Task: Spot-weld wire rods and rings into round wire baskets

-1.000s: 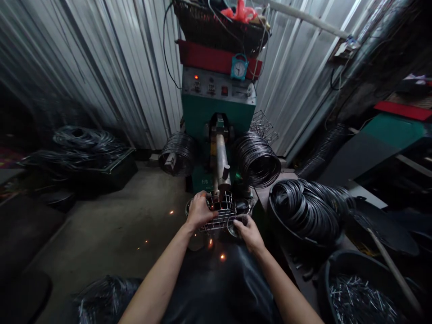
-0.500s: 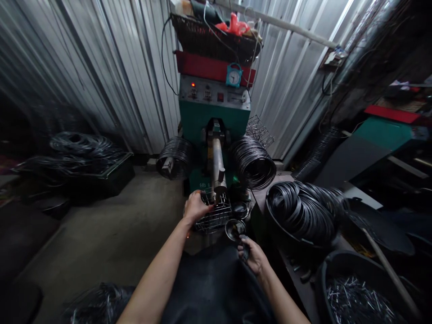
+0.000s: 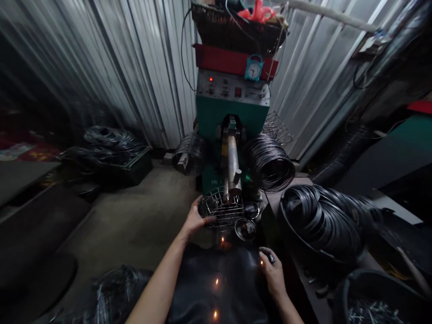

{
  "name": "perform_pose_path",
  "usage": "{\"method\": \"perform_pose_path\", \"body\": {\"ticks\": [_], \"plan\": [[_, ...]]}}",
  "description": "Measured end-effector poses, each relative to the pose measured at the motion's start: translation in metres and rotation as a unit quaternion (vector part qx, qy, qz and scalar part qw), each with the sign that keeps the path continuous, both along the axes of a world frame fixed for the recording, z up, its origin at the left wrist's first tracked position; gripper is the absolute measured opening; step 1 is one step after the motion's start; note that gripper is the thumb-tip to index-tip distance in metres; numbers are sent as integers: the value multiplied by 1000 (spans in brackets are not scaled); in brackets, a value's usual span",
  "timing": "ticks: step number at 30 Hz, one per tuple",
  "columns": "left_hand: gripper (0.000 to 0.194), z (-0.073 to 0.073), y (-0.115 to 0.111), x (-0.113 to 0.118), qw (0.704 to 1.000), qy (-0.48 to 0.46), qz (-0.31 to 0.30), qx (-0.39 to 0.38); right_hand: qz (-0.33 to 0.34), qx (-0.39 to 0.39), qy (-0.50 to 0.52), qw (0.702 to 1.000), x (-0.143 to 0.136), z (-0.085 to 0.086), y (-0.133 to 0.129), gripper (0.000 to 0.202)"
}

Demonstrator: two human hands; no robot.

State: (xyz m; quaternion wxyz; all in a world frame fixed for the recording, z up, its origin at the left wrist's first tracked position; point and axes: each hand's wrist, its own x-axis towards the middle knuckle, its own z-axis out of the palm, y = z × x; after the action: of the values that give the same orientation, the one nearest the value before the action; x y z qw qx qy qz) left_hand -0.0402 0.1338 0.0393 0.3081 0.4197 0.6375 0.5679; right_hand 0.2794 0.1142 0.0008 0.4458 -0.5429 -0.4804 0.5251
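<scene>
My left hand [image 3: 196, 219] grips the left side of a wire basket [image 3: 221, 211], thumb toward its front edge. The basket sits under the tip of the metal arm [image 3: 232, 166] of a green machine [image 3: 212, 112]. Lower right, my right hand [image 3: 272, 267] is closed around something small and dark that I cannot make out, beside the black apron [image 3: 216, 279]. Between the basket and this hand is a small round dish [image 3: 245, 229] with small pieces in it. Orange sparks glow over the apron and at my right fingers.
Wire ring bundles [image 3: 189, 154] flank the machine, with another bundle [image 3: 270, 162] on its right. A tub of wire rings [image 3: 320, 220] and a bucket of metal pieces [image 3: 374, 306] stand at right. Wire coils [image 3: 111, 144] lie at left.
My right hand has moved away from the small dish, down and to the right. The basket has shifted under the arm with my left hand on it. Sparks have appeared. The view has turned left.
</scene>
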Motion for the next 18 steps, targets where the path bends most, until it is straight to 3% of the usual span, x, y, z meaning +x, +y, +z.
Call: {"method": "perform_pose_path", "body": {"ticks": [3,6,8,12,15,18], "plan": [[101,-25,-5,8,996,-77,9,36,75,105,-163,978,13,-23,-13,29],[99,-32,-3,13,989,-135,17,60,134,128,-227,956,18,-27,-14,31],[98,-30,-2,13,987,-150,21,61,169,110,-242,949,13,-13,-7,33],[101,-26,-6,9,988,-134,45,64,271,99,-278,916,-4,43,11,32],[101,-26,-9,9,991,-114,48,53,351,104,-429,826,-10,77,10,33],[100,-29,-15,13,990,-125,16,66,384,73,-575,719,-4,81,-6,48]]}}
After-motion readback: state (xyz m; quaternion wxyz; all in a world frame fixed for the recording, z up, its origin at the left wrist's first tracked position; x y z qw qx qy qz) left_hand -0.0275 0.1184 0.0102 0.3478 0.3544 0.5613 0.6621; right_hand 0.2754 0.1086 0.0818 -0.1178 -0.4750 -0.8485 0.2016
